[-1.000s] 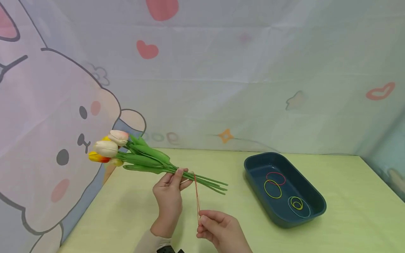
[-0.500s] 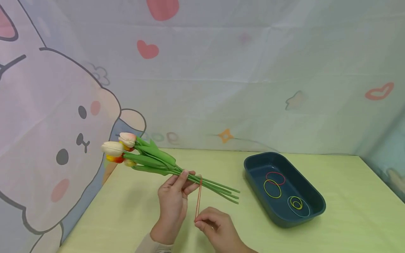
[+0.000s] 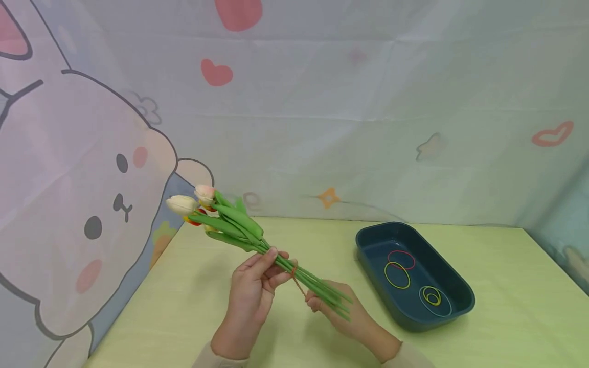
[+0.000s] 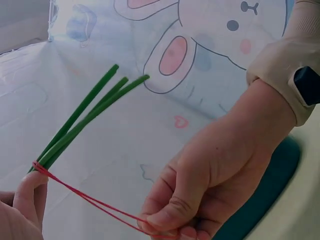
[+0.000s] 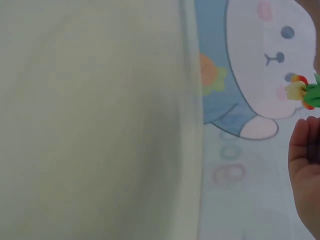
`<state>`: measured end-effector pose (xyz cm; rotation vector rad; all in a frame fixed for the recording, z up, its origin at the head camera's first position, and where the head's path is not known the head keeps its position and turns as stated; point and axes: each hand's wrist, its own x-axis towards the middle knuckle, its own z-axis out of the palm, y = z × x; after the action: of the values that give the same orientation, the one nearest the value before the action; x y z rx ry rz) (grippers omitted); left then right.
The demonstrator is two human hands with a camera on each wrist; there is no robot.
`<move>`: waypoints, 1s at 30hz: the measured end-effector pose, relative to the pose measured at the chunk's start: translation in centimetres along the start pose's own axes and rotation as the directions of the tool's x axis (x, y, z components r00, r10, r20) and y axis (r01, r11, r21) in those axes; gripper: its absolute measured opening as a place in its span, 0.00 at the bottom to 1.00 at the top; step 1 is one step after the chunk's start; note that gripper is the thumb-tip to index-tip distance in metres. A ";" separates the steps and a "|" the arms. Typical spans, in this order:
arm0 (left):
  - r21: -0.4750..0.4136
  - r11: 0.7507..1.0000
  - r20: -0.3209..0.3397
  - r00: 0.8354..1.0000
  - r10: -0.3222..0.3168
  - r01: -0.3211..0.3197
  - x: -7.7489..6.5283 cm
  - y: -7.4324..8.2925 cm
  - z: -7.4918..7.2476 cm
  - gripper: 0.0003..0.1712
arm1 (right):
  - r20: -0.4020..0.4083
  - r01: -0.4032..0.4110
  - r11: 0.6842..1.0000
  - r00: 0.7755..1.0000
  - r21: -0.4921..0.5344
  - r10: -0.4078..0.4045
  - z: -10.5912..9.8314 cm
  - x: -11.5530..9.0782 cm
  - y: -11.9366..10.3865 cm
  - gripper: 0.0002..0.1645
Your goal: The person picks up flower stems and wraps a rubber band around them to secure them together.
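A bunch of tulips [image 3: 236, 225] with white, pink and red-yellow heads slants down to the right above the table. Its green stems are gripped by my left hand [image 3: 255, 286], thumb on top. Around the stems, just right of the left fingers, passes a red rubber band [image 3: 299, 284]. My right hand [image 3: 347, 312] is behind and below the stem ends and pinches the far end of the band, pulling it taut. In the left wrist view the band [image 4: 95, 200] stretches in two strands from the stems [image 4: 85, 120] to the right thumb and fingers. The right wrist view shows the left hand [image 5: 306, 175] at its edge.
On the right of the yellow-green table [image 3: 497, 276] stands a dark blue tray [image 3: 368, 266]. Several loose rubber bands lie in it, among them a red one [image 3: 414, 259] and a yellow one [image 3: 397, 287]. A printed cloth [image 3: 313, 102] hangs behind the table.
The tulips have shifted right and tilted more steeply. My right hand has moved up and right, from below the bunch to behind the stem ends, carrying the band's pulled end; the band now looks twisted.
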<state>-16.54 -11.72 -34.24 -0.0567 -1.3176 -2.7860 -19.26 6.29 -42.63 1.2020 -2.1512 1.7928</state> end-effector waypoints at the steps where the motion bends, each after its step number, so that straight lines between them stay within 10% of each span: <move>1: 0.013 1.000 0.042 0.999 -0.011 0.010 0.0 0.1 -0.1 0.14 | 0.001 -0.015 0.999 1.000 0.031 0.015 -0.4 0.1 0.0 0.04; 7: 0.051 0.996 0.285 0.955 -0.080 0.069 -0.1 0.5 -0.7 0.14 | -0.025 -0.059 0.994 0.998 0.092 0.061 -2.5 0.4 -0.3 0.07; 18: 0.205 0.977 0.434 0.900 -0.032 -0.064 0.3 0.2 -1.2 0.12 | -0.189 -0.125 0.991 0.973 0.041 0.131 -5.5 0.9 -2.4 0.11; 30: 0.503 0.844 0.307 0.951 0.028 -0.188 0.8 -0.7 -1.3 0.15 | -0.360 -0.148 0.988 0.924 -0.035 0.126 -6.7 1.2 -4.9 0.03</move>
<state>-17.42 -12.30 -35.53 -0.5115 -2.0320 -2.2805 -19.74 11.45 -36.03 0.6594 -2.0985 1.8124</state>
